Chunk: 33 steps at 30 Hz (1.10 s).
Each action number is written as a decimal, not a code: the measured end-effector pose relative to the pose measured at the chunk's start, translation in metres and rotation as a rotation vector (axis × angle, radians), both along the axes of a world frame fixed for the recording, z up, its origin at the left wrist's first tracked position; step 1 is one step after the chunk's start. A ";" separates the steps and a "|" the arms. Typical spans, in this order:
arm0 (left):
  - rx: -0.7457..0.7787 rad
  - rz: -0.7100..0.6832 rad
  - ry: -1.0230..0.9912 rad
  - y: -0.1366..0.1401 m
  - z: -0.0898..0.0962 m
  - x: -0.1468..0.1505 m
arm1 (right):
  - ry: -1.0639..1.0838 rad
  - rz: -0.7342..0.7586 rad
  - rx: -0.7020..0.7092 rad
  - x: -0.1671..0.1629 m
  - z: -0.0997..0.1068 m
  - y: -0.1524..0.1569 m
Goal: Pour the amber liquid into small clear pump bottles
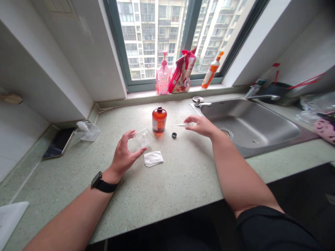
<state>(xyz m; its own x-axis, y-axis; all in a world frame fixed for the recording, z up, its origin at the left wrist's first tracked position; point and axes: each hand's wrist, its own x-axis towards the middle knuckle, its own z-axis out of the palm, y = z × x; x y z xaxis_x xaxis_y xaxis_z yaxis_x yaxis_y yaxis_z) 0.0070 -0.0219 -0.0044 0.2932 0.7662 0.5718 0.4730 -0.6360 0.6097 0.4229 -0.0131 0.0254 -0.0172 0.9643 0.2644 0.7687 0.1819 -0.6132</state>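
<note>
My left hand [124, 155] is curled around a small clear plastic container [142, 138] on the green speckled counter [170, 181], fingers apart at its near side. My right hand [200, 125] pinches a thin white stick-like item [183, 124] just left of the sink. An amber bottle [159, 119] with its top off stands between the hands, and its small black cap [174, 135] lies beside it. A folded white wipe [153, 158] lies right of my left hand.
A steel sink [251, 125] with a tap fills the right side. A phone [59, 143] and a crumpled clear bag [86, 130] lie at left. A pink pump bottle [163, 75], red pouch [183, 71] and orange bottle [211, 71] stand on the windowsill.
</note>
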 end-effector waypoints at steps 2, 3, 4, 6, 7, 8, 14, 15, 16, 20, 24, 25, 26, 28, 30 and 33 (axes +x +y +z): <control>-0.008 -0.001 -0.002 0.001 0.000 0.000 | -0.084 -0.013 -0.084 0.002 -0.003 0.000; -0.012 -0.001 -0.002 0.001 -0.001 0.000 | -0.117 -0.014 -0.114 0.003 -0.003 0.000; -0.017 0.000 -0.001 0.002 -0.001 -0.001 | -0.142 -0.010 -0.138 0.003 -0.003 0.000; -0.030 0.005 0.003 0.002 -0.001 -0.001 | -0.175 0.001 -0.179 0.003 0.000 -0.001; -0.037 0.008 0.006 0.002 -0.001 -0.001 | -0.191 0.002 -0.203 0.004 0.001 -0.001; -0.043 0.012 0.011 0.002 -0.001 -0.001 | -0.209 -0.003 -0.231 0.004 0.002 -0.001; -0.063 0.014 0.029 0.002 0.000 0.000 | -0.271 0.008 -0.309 0.002 0.004 -0.001; -0.065 0.013 0.028 0.002 0.000 0.000 | -0.274 0.011 -0.308 0.002 0.003 -0.001; -0.068 0.012 0.028 0.003 0.000 0.000 | -0.278 0.011 -0.308 0.001 0.002 -0.001; -0.081 0.010 0.024 0.003 0.000 0.000 | -0.299 0.029 -0.301 0.002 -0.001 0.001; -0.090 0.010 0.020 0.004 -0.001 0.000 | -0.317 0.071 -0.286 0.005 -0.003 0.002; -0.090 0.011 0.020 0.004 -0.002 0.000 | -0.317 0.075 -0.286 0.006 -0.003 0.002; -0.091 0.011 0.022 0.005 -0.002 0.000 | -0.315 0.075 -0.287 0.006 -0.003 0.002; -0.095 0.013 0.026 0.005 -0.003 0.000 | -0.297 0.073 -0.293 0.005 -0.002 0.000; -0.104 0.018 0.028 0.006 -0.003 -0.001 | -0.263 0.057 -0.298 0.002 0.000 -0.002; -0.138 0.032 0.020 0.007 -0.003 -0.001 | -0.206 0.025 -0.272 -0.004 0.003 -0.005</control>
